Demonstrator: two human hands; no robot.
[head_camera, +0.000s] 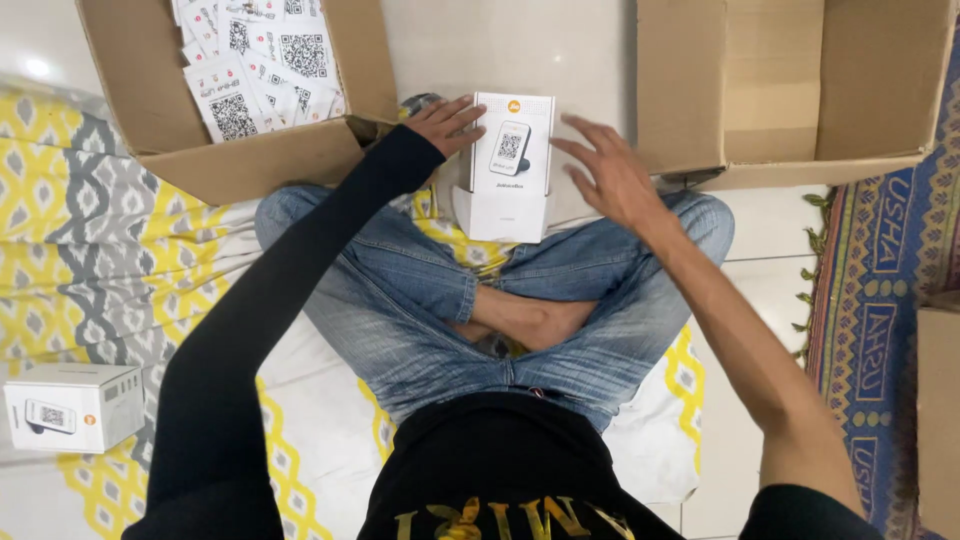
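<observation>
I sit cross-legged in blue jeans on a patterned mat. A small white product box (511, 150) with a picture of a device on its front stands upright just past my knees, seated in its white lower sleeve (498, 215). My left hand (446, 124), in a black sleeve, grips the box's left edge. My right hand (607, 172) hovers at the box's right side, fingers spread, holding nothing.
An open cardboard carton (262, 160) at upper left holds several white printed cards (262, 55). A second open carton (790, 85) stands at upper right. Another white product box (75, 406) lies at lower left. A colourful rug (880, 300) and a brown box edge (938, 420) are at right.
</observation>
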